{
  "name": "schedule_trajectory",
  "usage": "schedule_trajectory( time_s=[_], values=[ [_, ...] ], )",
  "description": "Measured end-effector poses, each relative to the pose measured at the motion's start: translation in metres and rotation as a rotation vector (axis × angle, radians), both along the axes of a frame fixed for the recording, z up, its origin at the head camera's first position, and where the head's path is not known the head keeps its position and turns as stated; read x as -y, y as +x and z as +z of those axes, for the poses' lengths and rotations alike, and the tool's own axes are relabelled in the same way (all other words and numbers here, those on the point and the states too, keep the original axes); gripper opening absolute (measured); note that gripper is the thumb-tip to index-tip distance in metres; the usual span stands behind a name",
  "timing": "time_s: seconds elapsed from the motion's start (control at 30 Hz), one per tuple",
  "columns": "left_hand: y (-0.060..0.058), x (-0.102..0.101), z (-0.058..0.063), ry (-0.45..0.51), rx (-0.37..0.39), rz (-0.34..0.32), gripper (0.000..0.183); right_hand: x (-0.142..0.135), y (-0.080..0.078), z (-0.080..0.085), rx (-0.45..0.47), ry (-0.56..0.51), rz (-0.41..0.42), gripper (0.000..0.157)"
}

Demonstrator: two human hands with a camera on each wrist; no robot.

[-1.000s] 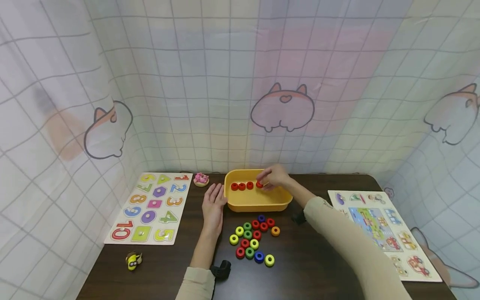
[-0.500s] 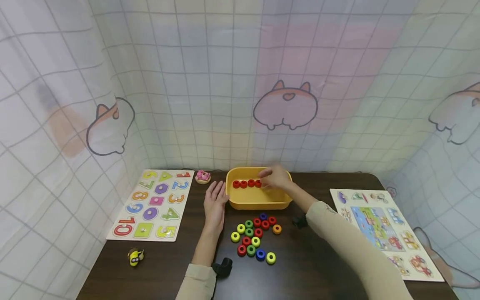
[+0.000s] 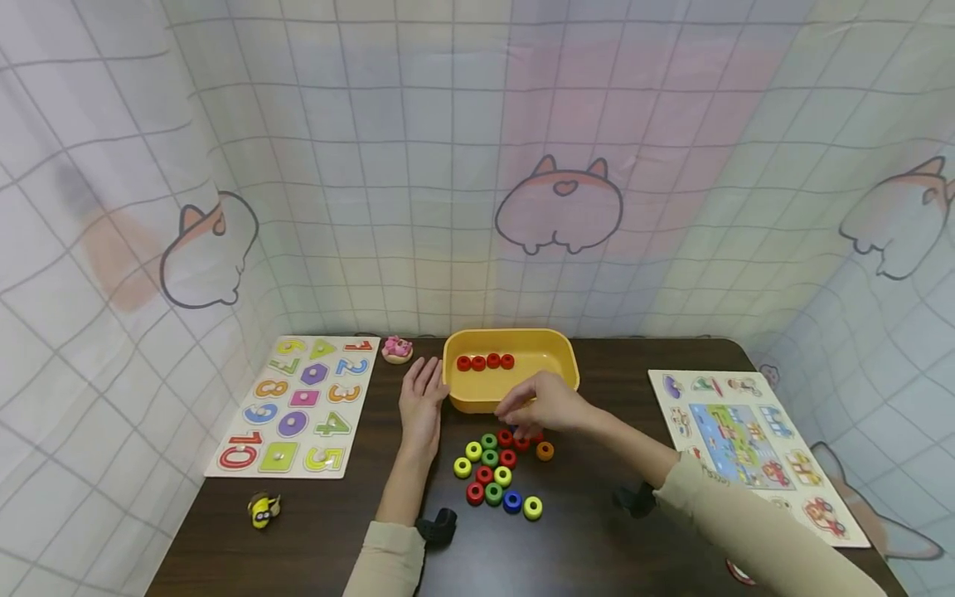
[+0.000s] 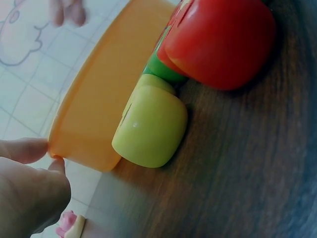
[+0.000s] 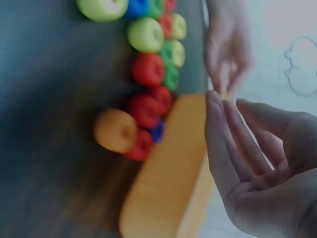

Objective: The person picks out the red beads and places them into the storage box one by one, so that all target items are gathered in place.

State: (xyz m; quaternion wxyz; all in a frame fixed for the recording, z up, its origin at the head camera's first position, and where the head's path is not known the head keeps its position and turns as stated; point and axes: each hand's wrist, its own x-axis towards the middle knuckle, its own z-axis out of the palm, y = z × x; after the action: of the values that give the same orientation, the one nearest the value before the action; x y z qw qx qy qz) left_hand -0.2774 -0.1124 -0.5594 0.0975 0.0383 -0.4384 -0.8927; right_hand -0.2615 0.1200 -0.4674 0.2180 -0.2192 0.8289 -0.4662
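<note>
Two boards (image 3: 317, 419) flank rings (image 3: 507, 466) the loose, empty right hand (image 3: 547, 404) partly hides; outstretched left hand (image 3: 422, 409) touches tray (image 3: 477, 385).

At the back edge of the table (image 3: 582, 539), near its middle, stands a yellow tray (image 3: 477, 385) with four red rings (image 3: 493, 361) in a row inside. The left hand (image 3: 422, 402) touches the tray's left end; the right hand (image 3: 548, 404), fingers bent, is by its front rim, partly hiding the loose coloured rings (image 3: 496, 478) in front. A number board (image 3: 304, 409) fills the back left corner, a pink toy (image 3: 398, 349) beside it. A yellow toy (image 3: 263, 511) lies near the left edge, a picture board (image 3: 753, 448) along the right.
</note>
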Motion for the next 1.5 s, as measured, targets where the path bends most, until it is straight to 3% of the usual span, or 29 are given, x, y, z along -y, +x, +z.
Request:
schedule_trajectory(
  time_s=[0.17, 0.3, 0.67, 0.83, 1.07, 1.17, 1.3, 1.4, 1.5],
  values=[
    [0.000, 0.000, 0.001, -0.003, -0.001, -0.002, 0.068, -0.005, 0.016, -0.025, 0.061, 0.065, 0.072, 0.014],
    [0.000, 0.001, 0.000, -0.019, 0.006, -0.002, 0.067, -0.005, 0.020, -0.039, 0.069, 0.049, 0.057, 0.017],
    [0.000, 0.001, -0.003, -0.003, -0.009, -0.001, 0.067, 0.007, 0.022, -0.057, 0.056, 0.043, 0.020, 0.014],
    [0.000, 0.000, -0.001, -0.003, -0.016, 0.001, 0.066, 0.006, 0.023, -0.049, 0.000, 0.060, 0.017, 0.012],
    [0.000, 0.001, -0.001, -0.009, -0.027, 0.004, 0.066, 0.002, 0.014, -0.015, -0.034, -0.015, -0.019, 0.017],
    [-0.001, 0.002, -0.002, -0.001, -0.030, 0.000, 0.067, -0.001, 0.003, -0.001, -0.034, -0.064, -0.055, 0.027],
    [0.000, 0.003, 0.000, 0.016, -0.033, -0.017, 0.067, -0.004, -0.016, 0.013, -0.090, -0.018, -0.169, 0.035],
    [0.003, 0.004, 0.005, 0.031, -0.030, -0.040, 0.070, -0.006, -0.034, 0.017, -0.033, -0.065, -0.256, 0.038],
    [0.004, 0.003, 0.006, 0.033, -0.017, -0.040, 0.070, -0.008, -0.055, 0.015, 0.073, -0.177, -0.319, 0.039]
  ],
)
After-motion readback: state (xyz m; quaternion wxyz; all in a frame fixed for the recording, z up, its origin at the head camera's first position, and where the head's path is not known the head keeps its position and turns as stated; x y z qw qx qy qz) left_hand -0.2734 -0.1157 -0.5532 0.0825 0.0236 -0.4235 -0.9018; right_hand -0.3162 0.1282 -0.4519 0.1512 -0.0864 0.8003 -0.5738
